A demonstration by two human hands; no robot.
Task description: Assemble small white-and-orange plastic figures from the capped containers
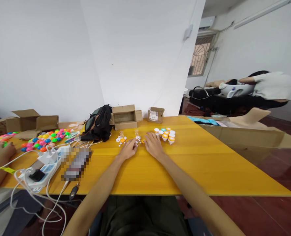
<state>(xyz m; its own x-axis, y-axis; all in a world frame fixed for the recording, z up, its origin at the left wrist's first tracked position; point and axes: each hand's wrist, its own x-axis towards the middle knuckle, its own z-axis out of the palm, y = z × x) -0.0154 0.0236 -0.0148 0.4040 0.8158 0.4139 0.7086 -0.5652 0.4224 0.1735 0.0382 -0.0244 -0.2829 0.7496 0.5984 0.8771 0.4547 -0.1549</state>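
My left hand [128, 149] rests on the yellow table with its fingers curled in. Whether it grips anything small is hidden. Just beyond it lie small white pieces [137, 138], with a clear little cup [136, 131] behind them. Another group of white pieces [118, 140] and an orange piece [122, 140] lies to its left, near a second clear cup [121, 133]. My right hand [154, 145] is palm down with fingers stretched out, beside a small orange piece [142, 141]. Right of it stand several small containers [171, 139] with white, orange and teal tops.
Cardboard boxes [125, 124] [156, 115] and a black bag [99, 123] line the back. At left are colourful balls [47, 141], a power strip [48, 168] with cables, a blurred phone-like object [76, 165] and another person's hand [6, 150]. A large carton [243, 141] stands right.
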